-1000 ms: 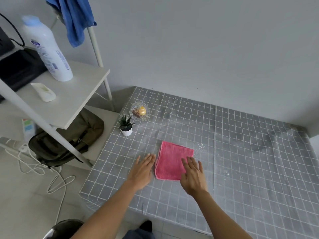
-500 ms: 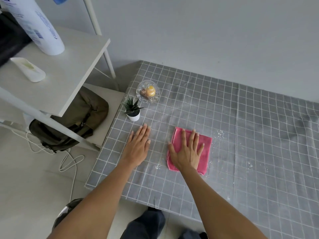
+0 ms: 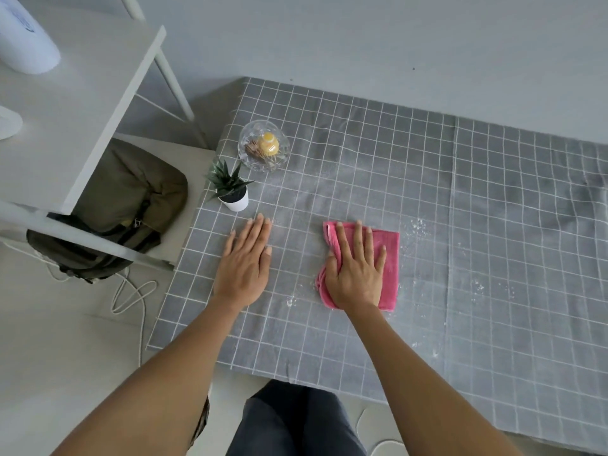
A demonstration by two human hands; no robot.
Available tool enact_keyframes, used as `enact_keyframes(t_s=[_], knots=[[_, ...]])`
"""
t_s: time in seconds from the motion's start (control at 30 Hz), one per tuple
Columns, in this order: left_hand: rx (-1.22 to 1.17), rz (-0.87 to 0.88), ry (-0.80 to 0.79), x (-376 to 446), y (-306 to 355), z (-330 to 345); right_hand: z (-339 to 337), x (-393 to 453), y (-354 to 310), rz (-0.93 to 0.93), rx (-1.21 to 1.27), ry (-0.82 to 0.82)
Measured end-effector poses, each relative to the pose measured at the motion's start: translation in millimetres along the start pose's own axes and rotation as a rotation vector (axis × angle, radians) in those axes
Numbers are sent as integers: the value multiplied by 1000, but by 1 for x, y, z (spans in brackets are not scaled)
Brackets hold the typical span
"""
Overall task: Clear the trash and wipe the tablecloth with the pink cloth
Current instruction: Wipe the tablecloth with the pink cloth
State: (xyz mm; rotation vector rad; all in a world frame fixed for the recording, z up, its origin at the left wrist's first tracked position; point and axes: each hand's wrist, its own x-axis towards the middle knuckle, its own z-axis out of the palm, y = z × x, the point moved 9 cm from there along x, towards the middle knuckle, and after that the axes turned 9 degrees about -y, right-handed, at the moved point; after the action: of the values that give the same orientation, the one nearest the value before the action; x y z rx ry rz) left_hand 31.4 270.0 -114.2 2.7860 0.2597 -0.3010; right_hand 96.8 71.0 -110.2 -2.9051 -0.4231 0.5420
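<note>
The folded pink cloth [image 3: 390, 258] lies on the grey checked tablecloth [image 3: 493, 225]. My right hand [image 3: 357, 268] presses flat on top of it, fingers spread, thumb curled round its bunched left edge. To the left, my left hand [image 3: 245, 258] rests palm down on the bare tablecloth, holding nothing. White crumbs or powder [image 3: 418, 225] are scattered to the right of the cloth, and more specks [image 3: 291, 301] lie between my hands.
A small potted succulent [image 3: 232, 189] and a glass bowl with a yellow item [image 3: 264, 149] stand at the table's far left corner. A white shelf unit [image 3: 82, 103] with a white bottle and an olive bag [image 3: 131, 199] stands left of the table. Cables trail on the floor.
My right hand has moved from the cloth's right edge onto its top and now presses on it, bunching its left edge. My left hand slid a little away from the cloth.
</note>
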Motion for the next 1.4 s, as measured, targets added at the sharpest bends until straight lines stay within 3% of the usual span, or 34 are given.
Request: enact_keyframes(t_s=[0.13,0.3,0.77,1.0,1.1,1.27,1.4], knots=[[6,4,2,0,0,0,-6,-3,30,-70,-49,-13],[10,-5,17,0,-1,-1,-15,-14,91,287,67,86],[-33,10,-61,-4,-4,4,-12,-13,93,350,86,36],[1,-35,-32,-57,-50,1,-3,-24,65,428,164,63],[22,-55,7,-62,-56,-3,10,-34,12,348,115,22],[24,-42,43,-62,-54,-6,45,-58,-118,-10,37,-41],[30,-35,38,-61,-55,-5,46,-58,-120,-123,29,-24]])
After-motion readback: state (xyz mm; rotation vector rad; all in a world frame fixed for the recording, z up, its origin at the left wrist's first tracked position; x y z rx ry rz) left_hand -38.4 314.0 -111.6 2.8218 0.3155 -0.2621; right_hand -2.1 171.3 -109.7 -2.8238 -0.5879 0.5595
